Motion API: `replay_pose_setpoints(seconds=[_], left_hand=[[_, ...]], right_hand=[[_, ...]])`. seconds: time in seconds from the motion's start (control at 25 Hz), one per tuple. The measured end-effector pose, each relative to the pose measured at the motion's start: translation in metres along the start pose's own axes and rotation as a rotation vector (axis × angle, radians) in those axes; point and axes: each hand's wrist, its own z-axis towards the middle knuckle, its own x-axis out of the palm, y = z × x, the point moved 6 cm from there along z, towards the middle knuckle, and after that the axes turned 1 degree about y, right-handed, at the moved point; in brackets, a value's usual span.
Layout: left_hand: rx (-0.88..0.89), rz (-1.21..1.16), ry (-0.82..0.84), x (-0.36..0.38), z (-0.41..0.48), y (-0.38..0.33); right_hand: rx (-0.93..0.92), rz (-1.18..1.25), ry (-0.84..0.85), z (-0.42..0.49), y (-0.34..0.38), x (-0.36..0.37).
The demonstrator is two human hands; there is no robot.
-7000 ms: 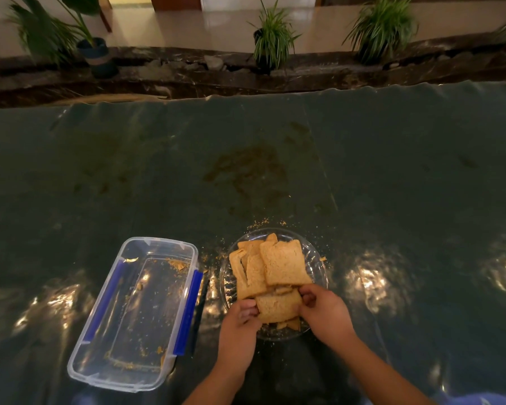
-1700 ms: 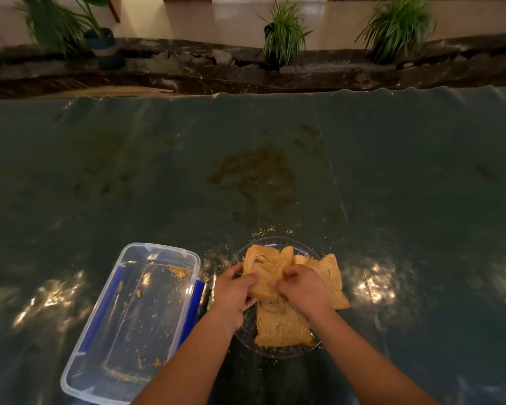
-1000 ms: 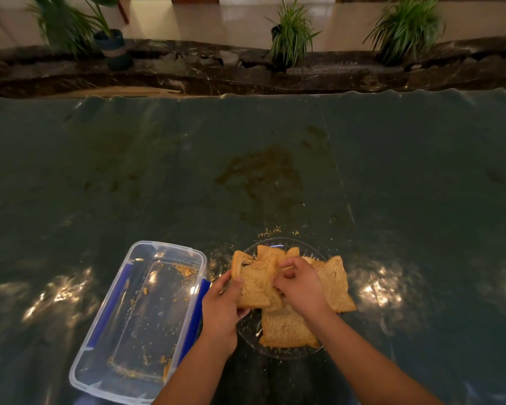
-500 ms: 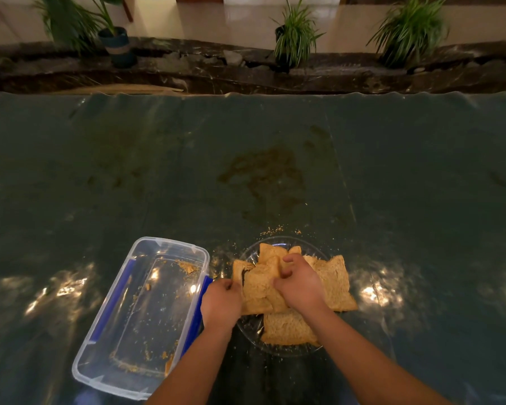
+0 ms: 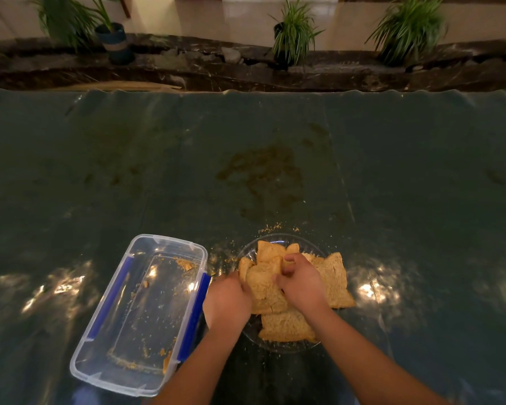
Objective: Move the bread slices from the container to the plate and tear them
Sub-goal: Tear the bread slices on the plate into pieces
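Note:
A clear glass plate (image 5: pixel 278 238) near the table's front edge carries several brown bread slices and torn pieces. Both hands grip one bread slice (image 5: pixel 263 285) over the plate's left half: my left hand (image 5: pixel 227 302) holds its left edge, my right hand (image 5: pixel 300 283) pinches its upper right part. Another slice (image 5: pixel 335 280) hangs over the plate's right rim, and one more slice (image 5: pixel 287 327) lies at the front. The clear plastic container (image 5: pixel 140 311) with blue clips sits left of the plate and holds only crumbs.
The table wears a dark green glossy cover (image 5: pixel 246 156) with a brownish stain (image 5: pixel 263 171) beyond the plate. Crumbs (image 5: pixel 270 228) lie scattered around the plate. Potted plants (image 5: pixel 292 30) stand on a dark ledge past the table's far edge.
My hands left the front piece and took a slice at the plate's left. My left hand closed on its left edge and the slice came down onto the pile.

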Motion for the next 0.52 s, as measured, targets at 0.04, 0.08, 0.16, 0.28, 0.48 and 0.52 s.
replay_pose_setpoints(seconds=[0.04, 0.08, 0.16, 0.28, 0.48, 0.52], left_hand=[[0.031, 0.01, -0.015, 0.0, -0.002, -0.002], [0.057, -0.002, -0.015, 0.001, -0.003, -0.002], [0.078, -0.045, 0.01, 0.003, -0.004, 0.0], [0.047, -0.163, 0.034, 0.004, -0.002, 0.007], [-0.054, -0.334, -0.015, 0.002, -0.003, 0.018], [-0.057, -0.337, -0.028, 0.002, -0.004, 0.018]], right_hand=[[0.01, -0.016, -0.006, 0.001, 0.0, -0.001], [0.016, -0.038, -0.013, 0.002, -0.001, -0.001], [0.011, -0.056, -0.02, 0.002, -0.001, -0.001], [-0.041, 0.002, -0.03, 0.002, 0.004, 0.001], [-0.097, -0.06, -0.067, -0.004, 0.011, 0.004], [-0.103, -0.077, -0.069, -0.005, 0.012, 0.005]])
